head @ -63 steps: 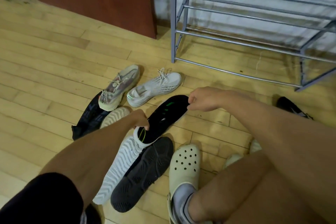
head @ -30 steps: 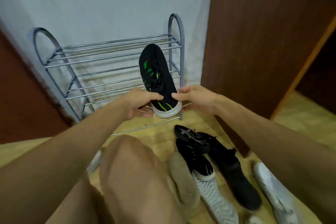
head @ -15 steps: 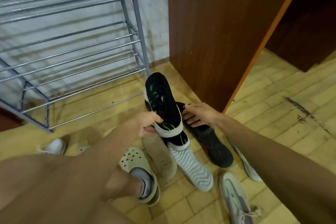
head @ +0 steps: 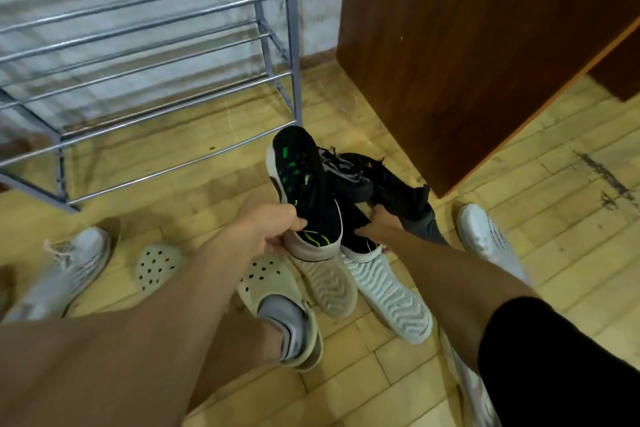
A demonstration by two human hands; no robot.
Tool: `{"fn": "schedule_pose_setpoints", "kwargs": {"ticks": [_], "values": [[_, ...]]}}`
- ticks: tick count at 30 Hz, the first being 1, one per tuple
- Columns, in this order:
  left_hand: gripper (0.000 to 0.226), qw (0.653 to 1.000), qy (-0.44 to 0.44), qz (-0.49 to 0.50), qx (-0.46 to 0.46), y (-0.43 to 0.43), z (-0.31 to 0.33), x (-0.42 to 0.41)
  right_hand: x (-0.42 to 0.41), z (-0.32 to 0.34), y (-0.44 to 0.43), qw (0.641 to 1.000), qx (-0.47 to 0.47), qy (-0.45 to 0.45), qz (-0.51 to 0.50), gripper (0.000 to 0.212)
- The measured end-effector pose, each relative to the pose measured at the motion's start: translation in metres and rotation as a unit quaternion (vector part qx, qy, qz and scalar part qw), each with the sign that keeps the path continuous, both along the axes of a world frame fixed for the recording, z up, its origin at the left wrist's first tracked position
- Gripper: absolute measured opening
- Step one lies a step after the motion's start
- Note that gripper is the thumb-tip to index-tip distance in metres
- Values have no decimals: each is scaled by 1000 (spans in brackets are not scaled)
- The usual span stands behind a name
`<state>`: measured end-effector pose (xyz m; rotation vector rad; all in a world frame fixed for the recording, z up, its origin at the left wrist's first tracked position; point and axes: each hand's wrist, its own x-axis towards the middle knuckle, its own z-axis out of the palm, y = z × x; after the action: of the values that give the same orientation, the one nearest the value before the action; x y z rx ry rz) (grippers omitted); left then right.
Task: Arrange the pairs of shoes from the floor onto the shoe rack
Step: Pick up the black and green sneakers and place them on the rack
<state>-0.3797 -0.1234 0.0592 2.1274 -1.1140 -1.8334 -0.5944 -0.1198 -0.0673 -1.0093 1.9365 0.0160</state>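
My left hand grips the heel of a black shoe with green marks, held toe-up just above the floor pile. To its right, my right hand is down in the pile. Its fingers are curled onto the black upper of the matching shoe, which lies with its white zigzag sole up. The grey metal shoe rack stands at the upper left against the wall, and its bars hold no shoes.
A beige-soled shoe and dark shoes lie in the pile. A white sneaker lies right, a grey one left, another bottom right. My feet wear cream clogs. A brown wooden panel stands on the right.
The black and green shoe came up off the floor, was held toward the rack, then came back down over the pile. My right hand let go of it and reached onto the matching shoe.
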Motion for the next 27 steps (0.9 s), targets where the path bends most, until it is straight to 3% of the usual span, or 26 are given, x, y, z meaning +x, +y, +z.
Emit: {"fn": "schedule_pose_setpoints", "kwargs": {"ticks": [3,6,7,10,13,15,20,23,27], "values": [[28,1000,-15,16,1,5,-3,13,2,-5,-3,999,19,22,25,53],[29,999,-22,24,-7,10,-3,20,5,1,-3,997,68,-25,11,16],[29,999,-19,29,-9,11,-2,21,7,6,-1,996,80,-43,7,13],[29,999,-14,41,-2,14,6,21,9,25,8,993,99,-58,19,20],[39,998,-13,57,-17,20,14,18,2,56,14,992,110,-63,24,59],[41,997,1,72,-23,26,20,15,-7,80,9,992,107,-51,46,68],[36,994,53,94,-27,47,38,3,-21,121,15,988,106,5,109,51],[35,992,62,109,-34,51,50,-2,-30,137,22,993,75,-8,91,35],[35,988,74,124,-49,42,67,-10,-34,154,23,997,38,-62,31,34]]}}
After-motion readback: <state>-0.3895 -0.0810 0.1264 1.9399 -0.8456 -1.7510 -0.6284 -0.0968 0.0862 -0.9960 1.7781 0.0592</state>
